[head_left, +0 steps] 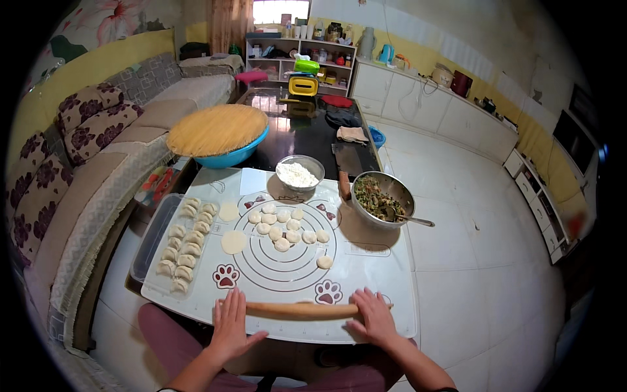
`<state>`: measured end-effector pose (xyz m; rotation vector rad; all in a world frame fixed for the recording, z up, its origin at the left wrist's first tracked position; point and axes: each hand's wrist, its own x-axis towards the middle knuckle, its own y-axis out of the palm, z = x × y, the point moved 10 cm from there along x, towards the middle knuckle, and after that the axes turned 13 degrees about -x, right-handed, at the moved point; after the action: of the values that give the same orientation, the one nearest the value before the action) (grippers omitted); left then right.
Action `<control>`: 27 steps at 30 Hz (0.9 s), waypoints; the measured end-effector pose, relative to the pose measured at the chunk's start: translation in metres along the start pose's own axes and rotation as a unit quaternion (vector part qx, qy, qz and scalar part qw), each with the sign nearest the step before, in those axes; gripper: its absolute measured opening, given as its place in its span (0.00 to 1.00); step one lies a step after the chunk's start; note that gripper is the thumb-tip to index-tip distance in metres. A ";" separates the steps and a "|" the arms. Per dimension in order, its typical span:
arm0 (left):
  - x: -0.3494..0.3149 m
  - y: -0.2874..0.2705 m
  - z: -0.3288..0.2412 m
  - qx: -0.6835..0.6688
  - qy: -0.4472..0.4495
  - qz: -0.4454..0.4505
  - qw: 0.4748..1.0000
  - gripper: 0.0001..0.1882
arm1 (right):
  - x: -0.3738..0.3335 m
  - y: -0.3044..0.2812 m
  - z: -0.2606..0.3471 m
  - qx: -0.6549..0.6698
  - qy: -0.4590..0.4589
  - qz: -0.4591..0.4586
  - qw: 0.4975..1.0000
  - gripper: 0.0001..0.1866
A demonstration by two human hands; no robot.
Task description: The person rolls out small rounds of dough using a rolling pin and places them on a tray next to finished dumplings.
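Note:
A wooden rolling pin lies crosswise near the front edge of a white printed mat. My left hand rests flat on its left end, fingers stretched forward. On the other end lies my right hand, its fingers extended over the wood. A pale sliver, seemingly dough, shows behind the pin's middle; the rest is hidden. Several small dough pieces sit mid-mat, with one apart. Two rolled wrappers, one of them a round wrapper, lie to their left. Folded dumplings stand in rows in a clear tray.
Behind the dough stands a metal bowl of flour. At the right, a steel bowl of chopped filling holds a spoon. A round woven lid covers a blue basin. A sofa runs along the left.

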<state>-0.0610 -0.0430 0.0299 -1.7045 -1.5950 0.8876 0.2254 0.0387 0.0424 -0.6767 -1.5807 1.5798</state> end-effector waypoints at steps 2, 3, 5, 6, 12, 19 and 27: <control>0.003 0.001 0.009 0.017 -0.018 -0.004 1.000 0.56 | 0.000 -0.015 0.016 0.001 -0.010 -0.043 0.999 0.35; 0.014 -0.003 0.012 -0.005 -0.021 -0.018 1.000 0.56 | 0.009 -0.015 0.022 -0.010 -0.019 -0.053 0.998 0.34; 0.041 -0.014 0.017 -0.031 -0.019 -0.070 0.997 0.55 | 0.037 -0.021 0.026 -0.020 -0.029 -0.087 0.996 0.33; 0.040 -0.014 0.015 -0.019 -0.016 -0.062 0.998 0.55 | 0.039 -0.015 0.020 -0.010 -0.012 -0.067 0.998 0.33; 0.001 -0.003 0.008 0.024 -0.014 -0.021 0.999 0.56 | -0.001 -0.010 0.010 0.027 0.004 -0.032 0.999 0.36; 0.010 -0.008 -0.004 0.013 0.002 -0.030 0.999 0.56 | 0.011 0.003 -0.017 0.011 0.032 -0.011 0.999 0.35; 0.029 -0.012 0.006 0.009 -0.026 -0.062 0.998 0.52 | 0.040 -0.004 -0.001 -0.008 0.007 -0.047 0.999 0.34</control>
<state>-0.0716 -0.0132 0.0349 -1.5624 -1.7017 0.8877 0.2048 0.0715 0.0524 -0.6118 -1.5938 1.4924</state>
